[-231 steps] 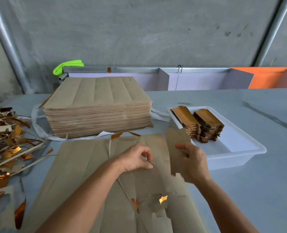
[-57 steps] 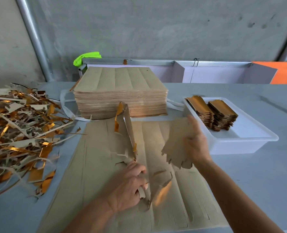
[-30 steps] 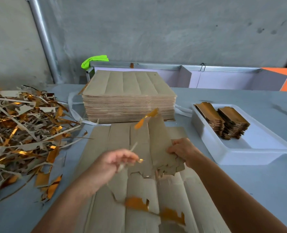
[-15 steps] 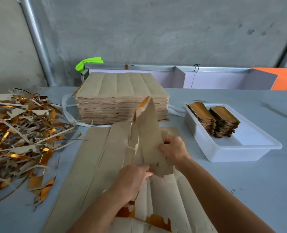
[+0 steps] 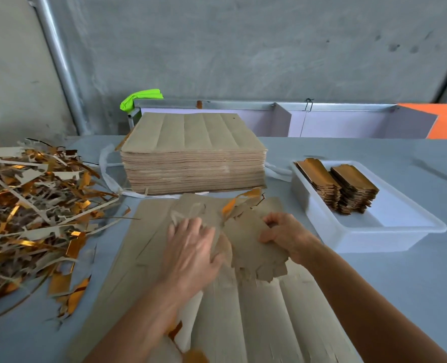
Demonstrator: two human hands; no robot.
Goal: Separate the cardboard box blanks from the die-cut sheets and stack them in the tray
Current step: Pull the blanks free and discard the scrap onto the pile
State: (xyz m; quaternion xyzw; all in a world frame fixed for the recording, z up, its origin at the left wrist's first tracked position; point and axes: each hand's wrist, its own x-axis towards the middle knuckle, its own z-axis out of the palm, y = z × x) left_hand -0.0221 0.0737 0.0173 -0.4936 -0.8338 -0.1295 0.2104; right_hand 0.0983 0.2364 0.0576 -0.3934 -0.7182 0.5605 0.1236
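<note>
Item count: one white tray (image 5: 390, 233) containing two stacks of box blanks (image 5: 338, 188). One tall pile of die-cut sheets (image 5: 193, 163). One loose sheet (image 5: 243, 305) flat on the tabletop (image 5: 400, 279). One heap of offcut strips (image 5: 31, 205). Two hands: left (image 5: 191, 247), right (image 5: 286, 235).

The blank (image 5: 253, 239) held upright before now lies flat under the left hand (image 5: 191, 247).
</note>
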